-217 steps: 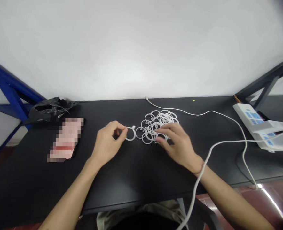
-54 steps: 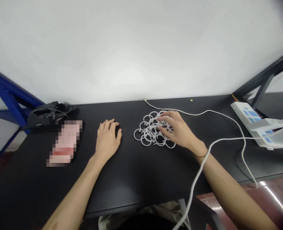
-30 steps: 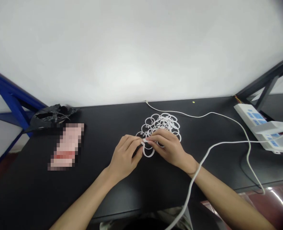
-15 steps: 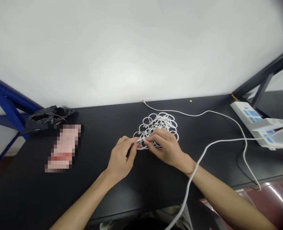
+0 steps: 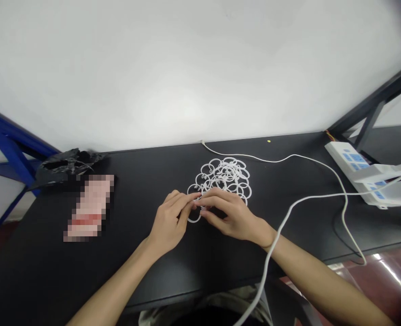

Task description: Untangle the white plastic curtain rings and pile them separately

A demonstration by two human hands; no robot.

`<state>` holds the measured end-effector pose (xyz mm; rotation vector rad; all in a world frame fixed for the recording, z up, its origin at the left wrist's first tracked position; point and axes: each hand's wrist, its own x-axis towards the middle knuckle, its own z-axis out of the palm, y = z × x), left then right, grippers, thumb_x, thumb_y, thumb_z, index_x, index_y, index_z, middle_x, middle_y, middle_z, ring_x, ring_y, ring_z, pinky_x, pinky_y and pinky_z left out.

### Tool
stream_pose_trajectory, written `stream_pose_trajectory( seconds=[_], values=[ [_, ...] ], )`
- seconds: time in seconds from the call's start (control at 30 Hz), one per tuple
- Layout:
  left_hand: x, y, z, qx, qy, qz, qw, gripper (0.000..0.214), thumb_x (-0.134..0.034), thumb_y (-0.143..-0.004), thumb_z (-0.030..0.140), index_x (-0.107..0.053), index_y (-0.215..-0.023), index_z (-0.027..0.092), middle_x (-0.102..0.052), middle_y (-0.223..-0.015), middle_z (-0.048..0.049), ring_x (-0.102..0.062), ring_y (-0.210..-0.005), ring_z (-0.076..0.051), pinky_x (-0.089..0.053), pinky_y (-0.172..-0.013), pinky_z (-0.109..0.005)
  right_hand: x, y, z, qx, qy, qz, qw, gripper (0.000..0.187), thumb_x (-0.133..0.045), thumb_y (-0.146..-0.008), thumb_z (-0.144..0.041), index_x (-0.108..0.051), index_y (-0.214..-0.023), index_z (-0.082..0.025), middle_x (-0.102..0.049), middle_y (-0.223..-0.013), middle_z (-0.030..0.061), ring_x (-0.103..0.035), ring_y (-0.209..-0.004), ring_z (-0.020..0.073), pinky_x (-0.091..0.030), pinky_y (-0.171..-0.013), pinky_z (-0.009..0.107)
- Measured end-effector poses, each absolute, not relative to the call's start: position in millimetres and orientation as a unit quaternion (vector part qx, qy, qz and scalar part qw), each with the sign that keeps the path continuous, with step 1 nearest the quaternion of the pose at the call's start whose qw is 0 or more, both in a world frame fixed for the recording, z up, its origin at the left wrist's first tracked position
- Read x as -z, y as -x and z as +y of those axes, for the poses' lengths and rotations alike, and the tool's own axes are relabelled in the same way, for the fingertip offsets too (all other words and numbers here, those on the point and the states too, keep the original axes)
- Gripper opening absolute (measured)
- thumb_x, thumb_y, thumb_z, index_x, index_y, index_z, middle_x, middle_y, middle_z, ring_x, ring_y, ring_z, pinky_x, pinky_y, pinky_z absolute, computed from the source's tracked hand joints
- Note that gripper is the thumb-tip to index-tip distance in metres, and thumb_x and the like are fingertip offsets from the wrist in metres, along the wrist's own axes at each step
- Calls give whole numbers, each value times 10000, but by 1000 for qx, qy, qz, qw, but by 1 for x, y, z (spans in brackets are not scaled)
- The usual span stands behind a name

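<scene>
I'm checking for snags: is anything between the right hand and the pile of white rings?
Nothing visible: the right hand is at the near edge of the pile of white rings. The thick cable passes across the wrist in this view, not between them.

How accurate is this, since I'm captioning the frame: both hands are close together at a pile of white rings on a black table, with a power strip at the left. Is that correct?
Not quite: the power strip is at the right, as the head view shows. The left hand and right hand are close together at the pile of white rings on the black table.
</scene>
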<state>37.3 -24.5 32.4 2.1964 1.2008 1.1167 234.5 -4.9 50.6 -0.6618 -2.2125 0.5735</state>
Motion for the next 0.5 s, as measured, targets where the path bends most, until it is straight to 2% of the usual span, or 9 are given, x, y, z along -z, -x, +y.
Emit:
stream_pose_trajectory(
  seconds=[0.1, 0.2, 0.33, 0.5],
  values=[
    [-37, -36, -26, -405, -786, 433, 178, 274, -491, -966, 189, -594, -1219, 203, -675, -1011, -42, -574, -909, -174, -490, -822, -340, -48, -235, -3, -202, 266, -863, 379, 200, -541, -937, -154, -597, -1126, -189, -662, -989, 85, -637, -851, 157, -553, -713, 293],
    [-37, -34, -27, -386, -804, 432, 134, 397, -596, -913, 318, -534, -1282, 186, -623, -1157, -86, -561, -1036, -223, -484, -901, -401, -46, -235, -2, -190, 281, -857, 388, 168, -527, -950, -161, -605, -1096, -194, -665, -972, 76, -644, -822, 150, -551, -691, 281],
    [-33, -33, -27, -370, -816, 437, 82, 404, -621, -897, 322, -517, -1274, 220, -617, -1131, -75, -570, -1008, -224, -494, -875, -408, -44, -236, -1, -197, 292, -851, 389, 141, -512, -962, -164, -605, -1065, -188, -666, -894, 55, -633, -774, 140, -536, -669, 272],
    [-34, -32, -28, -363, -824, 428, 82, 446, -661, -865, 385, -528, -1254, 213, -613, -1111, -77, -574, -987, -230, -500, -855, -409, -46, -236, -2, -208, 302, -843, 393, 131, -489, -970, -149, -598, -1028, -193, -650, -847, 36, -615, -731, 123, -518, -641, 252]
  ],
)
